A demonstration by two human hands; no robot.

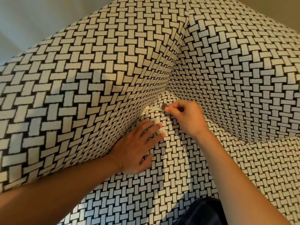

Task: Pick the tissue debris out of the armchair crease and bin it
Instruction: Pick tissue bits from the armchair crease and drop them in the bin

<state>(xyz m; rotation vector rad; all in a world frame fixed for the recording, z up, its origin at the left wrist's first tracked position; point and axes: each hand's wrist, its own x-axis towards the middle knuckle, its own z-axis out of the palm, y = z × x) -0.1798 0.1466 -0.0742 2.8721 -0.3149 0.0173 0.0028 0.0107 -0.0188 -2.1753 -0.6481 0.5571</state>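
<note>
— So, what filled the view?

— Mostly the black-and-white basket-weave fabric armchair [97,78]. You were looking down into the corner where its padded armrest [73,98], its back and its seat cushion [170,184] came together. A patch of dark cloth [203,211] showed at the bottom edge, near your right forearm.

— And the hands?

— Your left hand [138,148] lay flat on the seat cushion, right against the armrest, with its fingers straight and spread, clasping nothing. Your right hand [185,117] was further in towards the corner, with its fingers curled and its fingertips pinched together.

— Where was the tissue?

— In two pieces. A crumpled white tissue wad [158,128] sat at the tips of your left fingers, touching them; whether it lay on top of them or between them was hard to tell. A thin twisted white tissue strip [154,108] ran taut from the crease [146,109] between armrest and cushion across to your right fingertips, which pinched its end. Its other end was lodged in that crease.

— Anything smaller?

— A small round grey thing [164,106] sat against your right fingertips, too small to say what it was.
</note>
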